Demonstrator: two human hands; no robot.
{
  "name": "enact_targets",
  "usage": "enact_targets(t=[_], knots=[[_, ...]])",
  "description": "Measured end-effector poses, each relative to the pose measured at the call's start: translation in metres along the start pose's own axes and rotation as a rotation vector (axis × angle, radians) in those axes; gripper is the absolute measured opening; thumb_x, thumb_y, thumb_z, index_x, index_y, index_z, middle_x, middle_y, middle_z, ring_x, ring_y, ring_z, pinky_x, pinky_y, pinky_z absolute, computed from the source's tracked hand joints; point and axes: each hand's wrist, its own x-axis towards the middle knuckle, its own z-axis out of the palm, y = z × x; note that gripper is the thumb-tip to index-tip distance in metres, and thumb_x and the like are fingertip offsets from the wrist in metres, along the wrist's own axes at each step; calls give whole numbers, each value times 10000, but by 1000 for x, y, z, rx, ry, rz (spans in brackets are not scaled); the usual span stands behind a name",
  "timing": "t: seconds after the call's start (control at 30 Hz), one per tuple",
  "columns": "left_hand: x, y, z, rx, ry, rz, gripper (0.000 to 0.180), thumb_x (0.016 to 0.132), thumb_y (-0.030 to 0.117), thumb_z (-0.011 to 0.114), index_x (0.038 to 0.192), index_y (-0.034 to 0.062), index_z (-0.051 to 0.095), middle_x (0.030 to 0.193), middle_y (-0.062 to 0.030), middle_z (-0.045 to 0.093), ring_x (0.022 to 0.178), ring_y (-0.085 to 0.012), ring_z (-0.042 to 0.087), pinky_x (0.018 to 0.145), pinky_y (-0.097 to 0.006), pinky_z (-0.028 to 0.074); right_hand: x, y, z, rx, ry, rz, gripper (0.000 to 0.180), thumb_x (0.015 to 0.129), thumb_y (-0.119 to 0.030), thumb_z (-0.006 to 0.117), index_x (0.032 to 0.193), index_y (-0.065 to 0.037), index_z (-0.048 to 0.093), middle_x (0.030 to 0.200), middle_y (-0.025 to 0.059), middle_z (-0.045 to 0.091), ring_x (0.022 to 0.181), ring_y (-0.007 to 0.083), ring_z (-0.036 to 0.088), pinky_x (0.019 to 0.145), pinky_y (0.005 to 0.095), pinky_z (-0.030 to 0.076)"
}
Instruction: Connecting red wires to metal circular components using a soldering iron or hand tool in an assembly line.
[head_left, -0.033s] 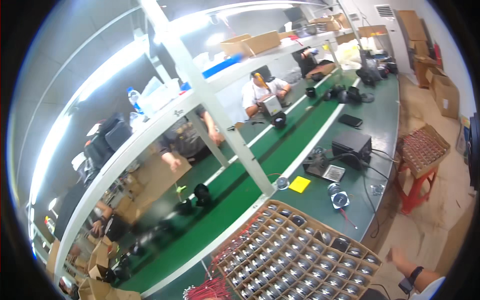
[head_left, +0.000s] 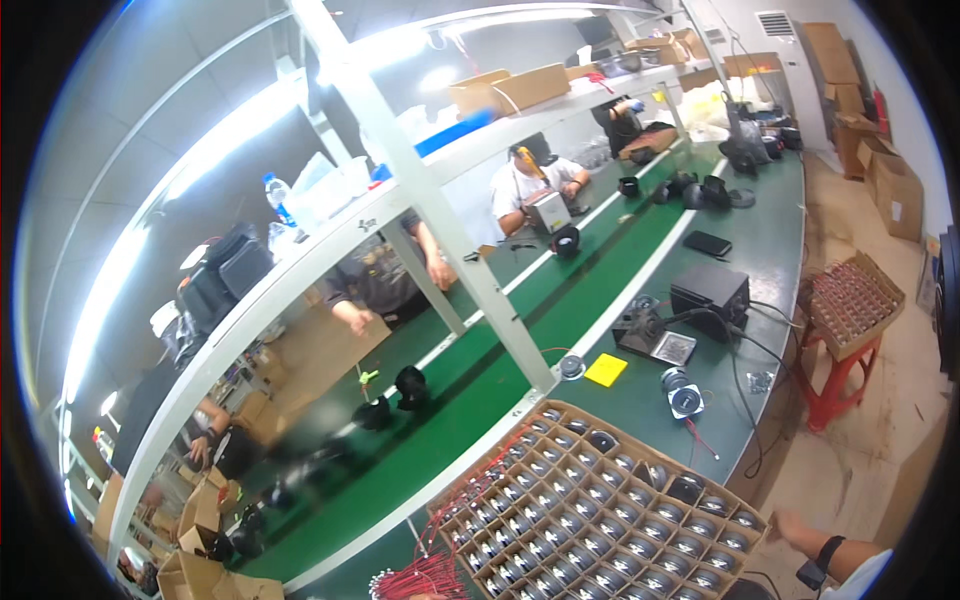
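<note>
A divided cardboard box (head_left: 600,440) lies at the near edge of the bench, its cells filled with round, speaker-like parts with dark rims and silver centres. My right hand (head_left: 792,532) is at the box's right corner, a black band on its wrist. Its fingers are small and partly hidden, so their grip cannot be made out. Red wires with white ends (head_left: 420,575) lie in a bundle by the box's left side. Below them, a sliver of skin at the lower edge may be my left hand; its fingers are hidden.
A green conveyor (head_left: 470,385) runs past a white frame post (head_left: 440,220). On the bench are a black power unit (head_left: 710,290), yellow pad (head_left: 606,370), loose round part (head_left: 685,400) and phone (head_left: 708,243). A red stool (head_left: 838,385) holds another parts box. Co-workers sit across the conveyor.
The whole view has shifted slightly. My right hand is now lower and closer against the box's corner. Across the conveyor, a co-worker's hands have moved a little.
</note>
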Motion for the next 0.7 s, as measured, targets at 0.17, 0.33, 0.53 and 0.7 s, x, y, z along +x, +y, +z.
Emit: enact_targets(t=[0.17,0.33,0.53,0.7], knots=[[1,1,1,-201,-67,-226,307,1058,240,485,886,47,652,748,39,566,612,-27,422,532,-207,309,24,16,19,-53,-415,55,359,1020,-206,389,1183,56,571,967,252,681,773,293,706,728,396,614],[-7,-17,-7,-408,19,-188,254,1051,249,523,924,67,647,702,68,523,554,-1,387,481,-181,262,72,-61,48,-277,-608,-62,344,1008,-206,427,1171,48,593,960,236,691,783,282,708,735,389,607],[4,-41,-7,-625,-186,-325,242,1055,196,479,1026,7,627,547,47,403,437,-60,352,431,-235,290,85,-130,96,-587,-887,-134,326,993,-205,473,1155,37,619,953,217,703,794,269,710,742,380,598],[0,-43,-11,-667,-161,-327,265,1077,198,433,1026,1,603,549,60,368,443,-33,309,431,-213,270,67,-169,112,-774,-1043,-178,312,981,-205,511,1143,28,641,946,201,713,804,258,712,749,373,591]])
